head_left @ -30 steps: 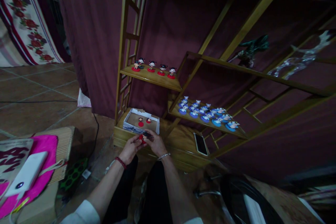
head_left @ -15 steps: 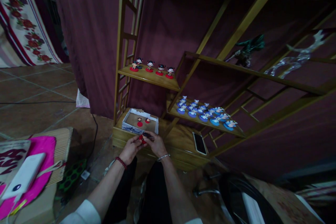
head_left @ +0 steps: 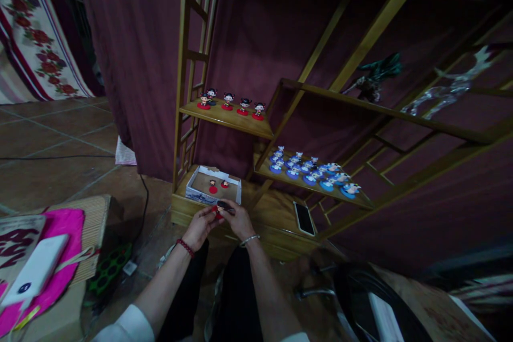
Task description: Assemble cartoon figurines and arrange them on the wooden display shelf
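A small figurine (head_left: 218, 214) with a red base is held between my two hands, just in front of the cardboard box. My left hand (head_left: 201, 228) has its fingers closed round the red base. The fingers of my right hand (head_left: 239, 221) pinch at the figurine's upper side, where a dark, elongated shape (head_left: 225, 206) shows. Whether that shape is the figurine's hair or a separate tool, I cannot tell. In the shallow white-sided box (head_left: 195, 195) lie two more figurines (head_left: 212, 186) with red bases.
Several red-based figurines (head_left: 244, 106) stand on the upper left shelf (head_left: 228, 119). Rows of blue-based figurines (head_left: 310, 171) fill the shelf at right. A phone (head_left: 304, 218) lies on the low cabinet top. A white power bank (head_left: 37, 266) rests on a pink cloth at left.
Both hands stay in front of the box, still holding the figurine. The dark shape at its top has shifted slightly; the view has moved a little.
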Demonstrator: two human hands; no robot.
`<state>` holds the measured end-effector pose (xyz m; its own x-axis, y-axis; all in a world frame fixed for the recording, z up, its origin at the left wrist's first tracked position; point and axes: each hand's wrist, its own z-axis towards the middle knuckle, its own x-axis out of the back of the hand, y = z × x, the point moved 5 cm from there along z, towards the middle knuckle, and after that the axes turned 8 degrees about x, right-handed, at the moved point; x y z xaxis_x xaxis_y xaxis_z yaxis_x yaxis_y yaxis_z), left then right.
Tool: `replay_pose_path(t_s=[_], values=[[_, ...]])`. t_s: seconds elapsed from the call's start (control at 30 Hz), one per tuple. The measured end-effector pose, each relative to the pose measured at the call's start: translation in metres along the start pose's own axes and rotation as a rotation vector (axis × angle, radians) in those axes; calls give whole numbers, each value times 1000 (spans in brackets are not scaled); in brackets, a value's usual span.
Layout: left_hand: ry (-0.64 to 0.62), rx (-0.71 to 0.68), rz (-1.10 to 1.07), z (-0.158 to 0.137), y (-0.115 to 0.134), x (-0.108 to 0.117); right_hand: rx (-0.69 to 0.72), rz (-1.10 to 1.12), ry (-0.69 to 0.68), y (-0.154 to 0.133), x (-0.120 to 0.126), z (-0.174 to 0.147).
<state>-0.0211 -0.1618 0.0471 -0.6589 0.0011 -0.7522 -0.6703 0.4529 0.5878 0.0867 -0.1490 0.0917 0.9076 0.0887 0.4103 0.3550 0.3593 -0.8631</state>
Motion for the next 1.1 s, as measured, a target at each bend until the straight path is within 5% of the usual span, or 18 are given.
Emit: replay_pose_path(t_s=[1.1], values=[[120, -56, 71, 7, 8, -11, 36, -8, 92, -1, 4, 6]])
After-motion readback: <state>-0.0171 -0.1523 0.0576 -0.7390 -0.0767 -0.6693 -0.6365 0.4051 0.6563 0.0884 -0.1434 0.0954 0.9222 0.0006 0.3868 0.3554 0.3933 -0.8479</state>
